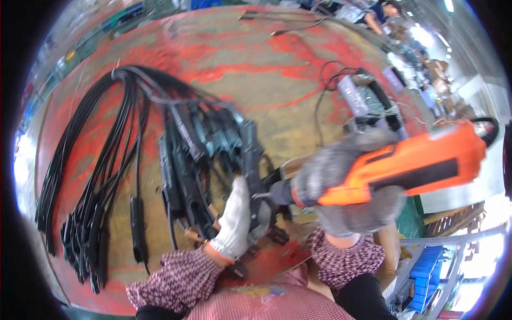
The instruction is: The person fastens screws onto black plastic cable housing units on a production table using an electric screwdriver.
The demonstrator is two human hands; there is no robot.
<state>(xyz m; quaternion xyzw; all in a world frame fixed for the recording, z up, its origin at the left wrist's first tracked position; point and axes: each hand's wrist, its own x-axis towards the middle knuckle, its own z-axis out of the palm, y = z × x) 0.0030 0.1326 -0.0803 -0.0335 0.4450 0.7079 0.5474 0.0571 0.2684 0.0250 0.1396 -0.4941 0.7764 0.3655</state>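
Observation:
My right hand (328, 173), in a grey glove, is wrapped round an orange electric screwdriver (421, 165). The tool lies nearly level, its black nose and thin bit pointing left. My left hand (233, 221), in a white glove, is closed on a dark black plastic part (261, 216), partly hidden by the fingers. The bit's tip meets or nearly meets that part; I cannot tell whether it touches. Beyond and left of my left hand lie several long black plastic housings (184, 144) on cables. A tied bundle of black cables (85, 133) arcs across the left, with more black ends below.
The worktable (256, 88) has worn red paint. An open box of small metal pieces (352, 96) stands at the right, beside a thin black cable (319, 112). Loose cable ends (288, 31) lie at the far edge. Blue crates (426, 280) are at lower right. Another person (377, 18) is far off.

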